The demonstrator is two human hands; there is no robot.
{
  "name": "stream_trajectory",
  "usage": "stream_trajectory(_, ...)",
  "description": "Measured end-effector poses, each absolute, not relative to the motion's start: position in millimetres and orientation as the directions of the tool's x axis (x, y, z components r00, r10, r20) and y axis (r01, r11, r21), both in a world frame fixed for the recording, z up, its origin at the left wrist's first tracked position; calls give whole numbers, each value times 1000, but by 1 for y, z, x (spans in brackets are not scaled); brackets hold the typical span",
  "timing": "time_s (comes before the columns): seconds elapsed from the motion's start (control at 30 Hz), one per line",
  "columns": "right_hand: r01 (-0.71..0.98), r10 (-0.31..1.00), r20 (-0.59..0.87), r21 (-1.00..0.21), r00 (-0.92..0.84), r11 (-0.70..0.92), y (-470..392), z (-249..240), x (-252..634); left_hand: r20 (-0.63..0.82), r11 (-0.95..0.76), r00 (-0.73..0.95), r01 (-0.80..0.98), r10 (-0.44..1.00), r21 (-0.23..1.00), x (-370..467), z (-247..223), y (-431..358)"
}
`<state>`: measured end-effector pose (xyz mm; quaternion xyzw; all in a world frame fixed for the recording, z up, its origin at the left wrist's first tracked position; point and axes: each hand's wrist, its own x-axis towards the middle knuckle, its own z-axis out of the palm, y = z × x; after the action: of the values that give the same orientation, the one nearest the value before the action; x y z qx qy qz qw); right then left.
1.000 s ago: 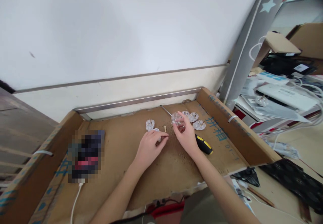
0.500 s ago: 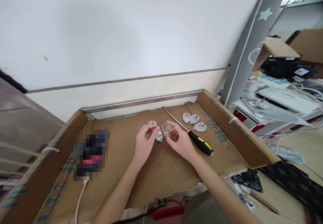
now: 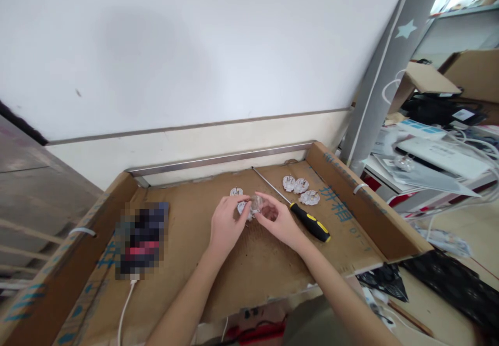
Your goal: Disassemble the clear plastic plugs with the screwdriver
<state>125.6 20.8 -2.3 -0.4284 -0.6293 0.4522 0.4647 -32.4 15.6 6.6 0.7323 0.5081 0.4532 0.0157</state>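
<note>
A small clear round piece [image 3: 256, 204] is pinched in my right hand [image 3: 277, 221], whose fingers curl around its right side. My left hand [image 3: 229, 220] has its fingertips at the left side of the same piece; its fingers are bent together, and whether they grip it is hard to tell. Just below and between the hands lies a white plastic part [image 3: 243, 209], partly covered by the left fingers. Another white part [image 3: 236, 192] rests behind my left hand. A screwdriver with a black and yellow handle [image 3: 311, 222] lies right of my right hand.
Three white parts with metal pins [image 3: 310, 197] sit at the right back of the cardboard tray [image 3: 171, 263]. On the left is a blurred dark device [image 3: 143, 239] with a white cable. Raised cardboard walls [image 3: 362, 200] flank the tray, and a white wall stands behind.
My left hand has moved right, closer to my right hand, and its fingertips now meet the clear piece. The view has shifted slightly.
</note>
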Motion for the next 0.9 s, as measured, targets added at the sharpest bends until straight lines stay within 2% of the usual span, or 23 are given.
stream_trajectory(0.2,98,957,182,-973,-227,208,21,-3,126,683,-525,130,745,718,411,-33,9,16)
stream_trajectory(0.67,-46,948,89,-996,-306,78,23,-3,127,683,-562,179,729,708,391,-33,8,16)
stream_trajectory(0.9,-181,981,22,-983,-191,-13,28,-1,131,657,-527,182,762,731,376,-33,8,16)
